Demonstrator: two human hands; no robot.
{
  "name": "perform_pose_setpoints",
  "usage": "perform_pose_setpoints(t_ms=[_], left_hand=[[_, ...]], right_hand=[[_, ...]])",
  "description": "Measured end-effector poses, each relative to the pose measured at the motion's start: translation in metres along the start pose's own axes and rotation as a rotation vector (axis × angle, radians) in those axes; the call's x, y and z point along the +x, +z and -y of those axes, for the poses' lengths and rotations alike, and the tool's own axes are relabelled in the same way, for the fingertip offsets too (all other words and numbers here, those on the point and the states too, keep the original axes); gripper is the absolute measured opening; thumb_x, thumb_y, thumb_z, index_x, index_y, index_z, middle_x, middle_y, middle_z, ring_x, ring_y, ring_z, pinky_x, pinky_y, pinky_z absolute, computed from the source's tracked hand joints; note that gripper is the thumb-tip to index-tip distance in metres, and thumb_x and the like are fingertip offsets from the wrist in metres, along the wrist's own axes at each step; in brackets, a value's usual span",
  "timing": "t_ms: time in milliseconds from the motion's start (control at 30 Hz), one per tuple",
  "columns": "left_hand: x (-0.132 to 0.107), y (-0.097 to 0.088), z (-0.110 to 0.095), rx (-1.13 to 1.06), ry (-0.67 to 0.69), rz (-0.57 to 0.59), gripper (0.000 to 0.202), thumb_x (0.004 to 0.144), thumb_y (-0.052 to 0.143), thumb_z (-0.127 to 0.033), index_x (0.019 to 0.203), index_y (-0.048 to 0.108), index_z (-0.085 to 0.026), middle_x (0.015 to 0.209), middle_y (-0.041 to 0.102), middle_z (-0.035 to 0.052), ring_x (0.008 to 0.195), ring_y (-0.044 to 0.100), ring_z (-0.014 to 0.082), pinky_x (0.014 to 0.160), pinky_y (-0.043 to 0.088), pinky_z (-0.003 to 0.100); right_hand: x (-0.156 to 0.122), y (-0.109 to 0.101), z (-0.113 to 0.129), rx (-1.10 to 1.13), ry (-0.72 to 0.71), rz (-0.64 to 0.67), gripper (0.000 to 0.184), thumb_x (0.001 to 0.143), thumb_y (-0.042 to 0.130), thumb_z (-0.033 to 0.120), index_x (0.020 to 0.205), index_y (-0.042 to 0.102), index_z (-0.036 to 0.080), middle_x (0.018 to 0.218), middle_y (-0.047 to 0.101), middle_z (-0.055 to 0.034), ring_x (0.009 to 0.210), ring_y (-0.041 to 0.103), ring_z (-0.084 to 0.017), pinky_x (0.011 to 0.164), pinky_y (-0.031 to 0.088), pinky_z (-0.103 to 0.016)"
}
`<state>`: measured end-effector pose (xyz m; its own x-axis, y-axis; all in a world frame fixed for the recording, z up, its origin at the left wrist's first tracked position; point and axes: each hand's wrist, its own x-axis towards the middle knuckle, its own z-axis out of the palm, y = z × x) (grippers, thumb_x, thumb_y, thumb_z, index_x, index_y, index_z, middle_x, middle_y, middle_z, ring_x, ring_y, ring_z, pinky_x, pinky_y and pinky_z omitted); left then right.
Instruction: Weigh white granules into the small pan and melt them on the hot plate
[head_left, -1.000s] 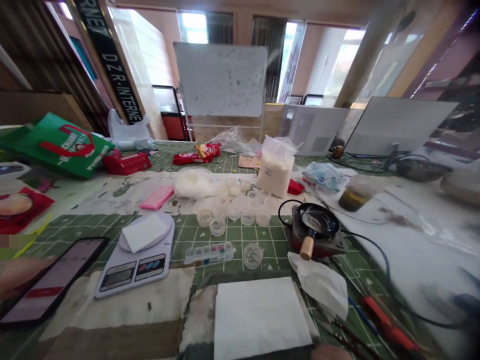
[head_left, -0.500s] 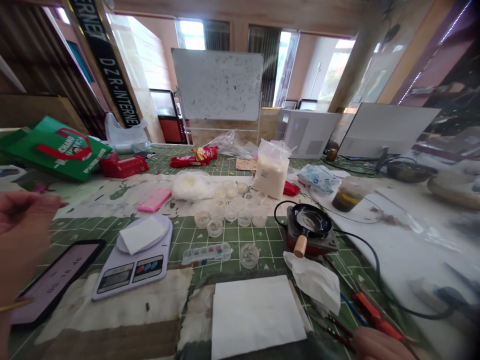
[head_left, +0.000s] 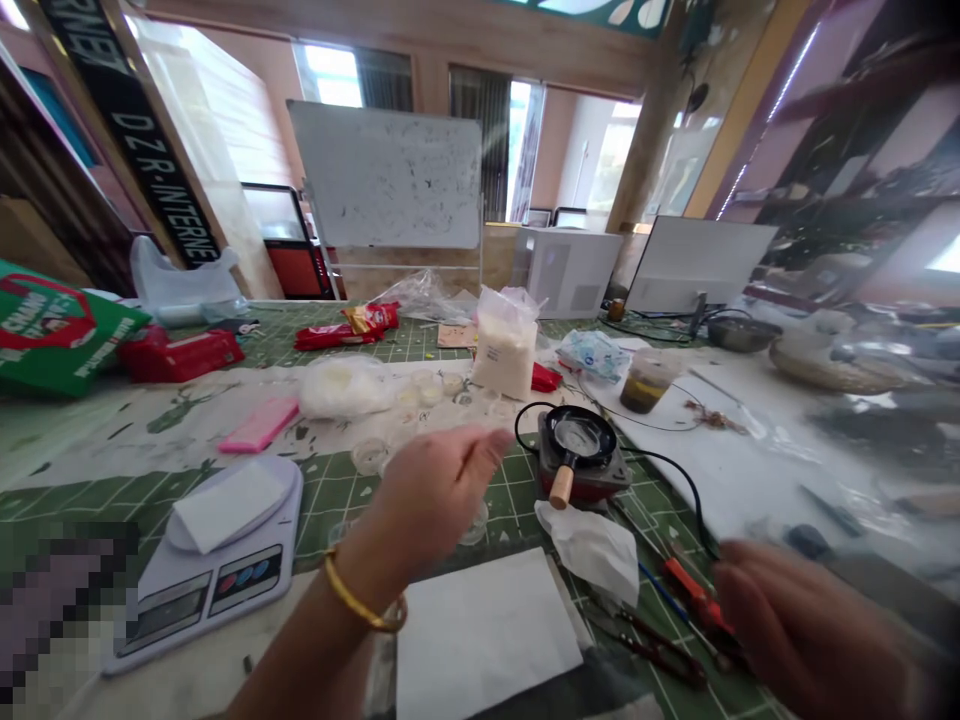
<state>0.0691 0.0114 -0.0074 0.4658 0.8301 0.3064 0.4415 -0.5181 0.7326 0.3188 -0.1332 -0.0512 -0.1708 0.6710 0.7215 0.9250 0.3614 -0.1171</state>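
My left hand (head_left: 435, 490), with a gold bangle on the wrist, reaches out over the green cutting mat (head_left: 337, 490) above the small clear cups (head_left: 371, 455). Its fingers are loosely curled and hold nothing. My right hand (head_left: 817, 640) is blurred at the lower right, fingers apart, over the red-handled tools (head_left: 694, 605). A small black pan with a wooden handle (head_left: 576, 445) sits on a red mini stove just beyond my left fingertips. A white sheet (head_left: 484, 635) lies below my left wrist.
A kitchen scale (head_left: 210, 560) with a white paper on it stands at the left. A bag of white granules (head_left: 504, 345), a pink block (head_left: 259, 425), red packets (head_left: 180, 355), a crumpled tissue (head_left: 592, 545) and a cup of dark liquid (head_left: 645, 380) lie about. A whiteboard (head_left: 386, 175) stands behind.
My left hand has moved from the left edge near the phone to the middle, over the cups. My right hand has risen into view at the lower right. The camera has shifted right.
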Motion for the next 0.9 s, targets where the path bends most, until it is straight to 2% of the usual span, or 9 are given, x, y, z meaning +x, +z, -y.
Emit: perform_pose_setpoints(t_ms=[100, 233, 300, 367, 500, 600, 700, 767, 900], left_hand=[[0.011, 0.024, 0.005, 0.056, -0.031, 0.04, 0.031, 0.087, 0.048, -0.036, 0.059, 0.046, -0.023, 0.053, 0.047, -0.0022, 0.051, 0.041, 0.0162, 0.053, 0.023, 0.029], [0.012, 0.036, 0.022, -0.01, -0.02, 0.16, 0.005, 0.08, 0.057, -0.025, 0.083, 0.061, -0.024, 0.074, 0.063, 0.0021, 0.063, 0.053, 0.0203, 0.059, 0.03, 0.029], [0.011, 0.031, 0.029, -0.02, -0.033, 0.2, 0.01, 0.079, 0.06, -0.028, 0.088, 0.064, -0.025, 0.076, 0.065, 0.0026, 0.064, 0.055, 0.021, 0.059, 0.032, 0.029], [0.011, 0.019, 0.035, -0.013, -0.07, 0.212, 0.01, 0.078, 0.062, -0.033, 0.082, 0.065, -0.025, 0.072, 0.066, 0.0028, 0.063, 0.055, 0.0213, 0.058, 0.032, 0.028], [0.011, -0.009, 0.042, 0.021, -0.152, 0.199, 0.019, 0.079, 0.06, -0.04, 0.078, 0.066, -0.023, 0.069, 0.065, 0.0024, 0.063, 0.055, 0.0205, 0.056, 0.032, 0.027], [0.012, -0.011, 0.042, -0.069, -0.217, 0.245, 0.03, 0.083, 0.054, -0.049, 0.08, 0.065, -0.021, 0.072, 0.066, 0.0028, 0.066, 0.058, 0.0194, 0.057, 0.036, 0.026], [0.014, 0.016, 0.038, -0.304, -0.322, 0.423, 0.047, 0.083, 0.045, -0.061, 0.074, 0.06, -0.018, 0.072, 0.067, 0.0049, 0.065, 0.061, 0.018, 0.06, 0.041, 0.027], [0.015, 0.045, 0.035, -0.382, -0.417, 0.519, 0.061, 0.08, 0.036, -0.072, 0.069, 0.056, -0.016, 0.062, 0.063, 0.0046, 0.053, 0.058, 0.0163, 0.052, 0.04, 0.026], [0.014, 0.094, 0.028, -0.517, -0.528, 0.581, 0.069, 0.076, 0.026, -0.08, 0.062, 0.05, -0.017, 0.053, 0.06, 0.0043, 0.036, 0.05, 0.0118, 0.036, 0.026, 0.022]], right_hand=[[0.031, 0.004, -0.028, -0.024, 0.245, -0.058, 0.043, 0.093, 0.042, 0.029, 0.051, 0.045, 0.021, 0.044, 0.04, 0.0028, 0.039, 0.039, -0.009, 0.045, 0.032, -0.026], [0.092, 0.024, -0.071, -0.057, 0.401, -0.033, 0.037, 0.089, 0.047, 0.041, 0.065, 0.063, 0.018, 0.053, 0.057, -0.0012, 0.051, 0.051, -0.013, 0.052, 0.037, -0.026], [0.127, 0.037, -0.085, -0.032, 0.417, 0.032, 0.029, 0.086, 0.051, 0.039, 0.077, 0.067, 0.016, 0.062, 0.064, -0.0033, 0.058, 0.055, -0.015, 0.054, 0.038, -0.027], [0.162, 0.051, -0.094, 0.033, 0.446, 0.065, 0.022, 0.082, 0.057, 0.034, 0.088, 0.068, 0.015, 0.071, 0.066, -0.0039, 0.064, 0.056, -0.015, 0.059, 0.04, -0.028], [0.224, 0.08, -0.11, 0.146, 0.598, 0.114, 0.03, 0.083, 0.057, 0.028, 0.105, 0.064, 0.009, 0.087, 0.066, -0.0079, 0.073, 0.058, -0.014, 0.068, 0.043, -0.03], [0.254, 0.101, -0.126, 0.171, 0.745, 0.202, 0.027, 0.088, 0.054, 0.028, 0.098, 0.063, 0.004, 0.083, 0.064, -0.0077, 0.069, 0.06, -0.013, 0.065, 0.047, -0.029], [0.271, 0.117, -0.139, 0.202, 0.886, 0.288, 0.023, 0.091, 0.054, 0.032, 0.102, 0.06, 0.013, 0.094, 0.064, -0.0046, 0.076, 0.062, -0.013, 0.067, 0.053, -0.03], [0.279, 0.125, -0.145, 0.206, 0.949, 0.301, 0.026, 0.09, 0.054, 0.033, 0.108, 0.058, 0.015, 0.103, 0.063, -0.0056, 0.083, 0.062, -0.015, 0.071, 0.054, -0.033], [0.295, 0.143, -0.151, 0.197, 0.985, 0.257, 0.03, 0.09, 0.055, 0.034, 0.111, 0.057, 0.014, 0.106, 0.062, -0.0072, 0.087, 0.062, -0.016, 0.074, 0.054, -0.035]])
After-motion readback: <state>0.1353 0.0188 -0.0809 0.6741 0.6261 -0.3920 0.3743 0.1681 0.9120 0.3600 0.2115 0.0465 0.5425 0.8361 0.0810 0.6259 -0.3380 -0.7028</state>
